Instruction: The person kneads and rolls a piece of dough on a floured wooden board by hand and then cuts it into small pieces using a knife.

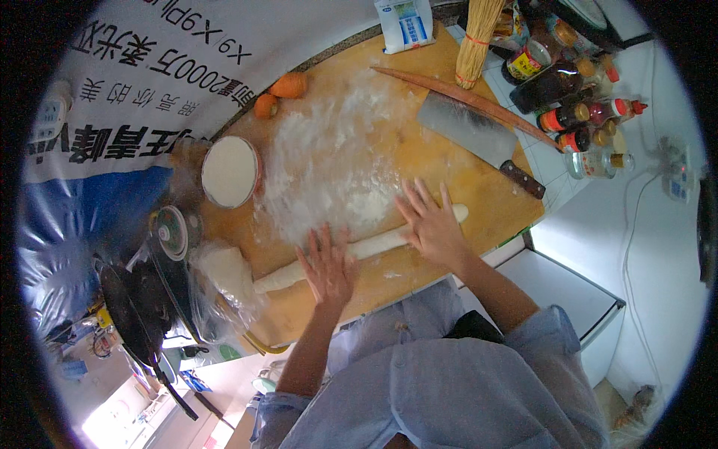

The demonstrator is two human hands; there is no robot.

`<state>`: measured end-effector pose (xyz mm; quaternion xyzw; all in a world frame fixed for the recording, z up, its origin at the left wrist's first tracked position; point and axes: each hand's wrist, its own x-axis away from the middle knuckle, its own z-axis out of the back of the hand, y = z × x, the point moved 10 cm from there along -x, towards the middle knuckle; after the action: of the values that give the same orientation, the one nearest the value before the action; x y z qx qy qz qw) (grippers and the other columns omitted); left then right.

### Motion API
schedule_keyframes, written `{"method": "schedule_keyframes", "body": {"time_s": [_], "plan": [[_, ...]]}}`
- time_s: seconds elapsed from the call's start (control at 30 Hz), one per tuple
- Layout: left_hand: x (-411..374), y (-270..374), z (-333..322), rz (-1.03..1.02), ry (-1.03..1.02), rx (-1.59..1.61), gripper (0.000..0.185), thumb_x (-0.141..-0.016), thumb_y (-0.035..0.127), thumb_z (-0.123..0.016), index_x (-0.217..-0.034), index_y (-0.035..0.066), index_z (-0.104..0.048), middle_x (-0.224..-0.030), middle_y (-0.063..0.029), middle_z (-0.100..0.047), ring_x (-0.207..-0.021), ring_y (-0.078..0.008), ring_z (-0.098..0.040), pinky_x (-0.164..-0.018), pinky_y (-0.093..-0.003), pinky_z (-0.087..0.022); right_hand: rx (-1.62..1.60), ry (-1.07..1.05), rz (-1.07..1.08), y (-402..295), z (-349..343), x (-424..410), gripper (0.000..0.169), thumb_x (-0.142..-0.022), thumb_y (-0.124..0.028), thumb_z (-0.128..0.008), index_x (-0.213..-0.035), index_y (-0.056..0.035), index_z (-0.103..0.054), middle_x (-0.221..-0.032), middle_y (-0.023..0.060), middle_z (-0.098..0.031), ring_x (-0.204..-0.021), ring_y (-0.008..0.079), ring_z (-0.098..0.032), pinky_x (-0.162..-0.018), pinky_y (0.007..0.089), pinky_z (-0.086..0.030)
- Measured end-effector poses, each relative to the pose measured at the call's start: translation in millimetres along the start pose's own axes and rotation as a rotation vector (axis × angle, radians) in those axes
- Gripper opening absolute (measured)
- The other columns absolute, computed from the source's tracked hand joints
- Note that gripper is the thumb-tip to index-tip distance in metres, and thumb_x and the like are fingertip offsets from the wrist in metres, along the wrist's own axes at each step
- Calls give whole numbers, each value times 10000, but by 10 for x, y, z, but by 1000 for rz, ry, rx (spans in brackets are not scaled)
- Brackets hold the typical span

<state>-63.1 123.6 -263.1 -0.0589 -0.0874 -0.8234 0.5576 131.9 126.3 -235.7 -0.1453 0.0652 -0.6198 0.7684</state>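
Observation:
A long rope of pale dough [378, 245] lies across the floured wooden board [348, 163]. My left hand [330, 266] rests flat on it left of the middle, fingers spread and somewhat blurred. Over its right part lies my right hand [435, 227], palm down with the fingers apart. The dough's rounded right end shows just past that hand. Its left end reaches a clear plastic bag [224, 286] with something pale inside. Neither hand is closed around the dough; the palms hide parts of it.
A cleaver [468, 126] and a tapered wooden rolling pin [471, 101] lie at the board's right. Behind stand a straw brush [477, 45], a white packet [405, 25] and several sauce bottles [547, 84]. At left are a bowl of flour [230, 172], orange vegetables [289, 85] and a black pan [134, 314].

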Motion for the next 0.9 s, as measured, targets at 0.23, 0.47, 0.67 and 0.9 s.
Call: {"method": "schedule_keyframes", "body": {"time_s": [0.23,0.47,0.67,0.9], "plan": [[-816,-198,329,-48,210,-1,549,-943,387,-389,-1463,244,-283,-1521,-109,-228,-1402,-341,-179,-1125,-552,-65,17,284,-80,366,268,-826,662,-873,-458,-508,-1414,-112,-348,-1493,134,-276,-1390,328,-212,-1079,627,-133],[-35,-85,-2,-33,-85,-128,569,-932,410,-400,-1465,246,-281,-1528,-109,-211,-1404,-359,-158,-1108,-587,-76,15,-69,24,125,-208,268,659,-874,-470,-493,-1420,-133,-340,-1495,131,-275,-1394,321,-205,-1085,619,-126],[-604,-337,175,26,134,-81,570,-935,392,-396,-1464,214,-282,-1533,-110,-195,-1409,-355,-149,-1104,-585,-111,29,238,-133,472,319,-639,631,-881,-417,-513,-1396,-82,-370,-1477,158,-299,-1387,341,-221,-1114,564,-110],[-1150,162,353,-126,253,197,578,-933,320,-406,-1443,79,-284,-1515,-120,-234,-1411,-316,-163,-1136,-501,-119,-192,388,-81,-24,309,-1138,558,-900,-357,-509,-1373,-83,-399,-1450,190,-325,-1376,353,-234,-1120,520,-151]]}}
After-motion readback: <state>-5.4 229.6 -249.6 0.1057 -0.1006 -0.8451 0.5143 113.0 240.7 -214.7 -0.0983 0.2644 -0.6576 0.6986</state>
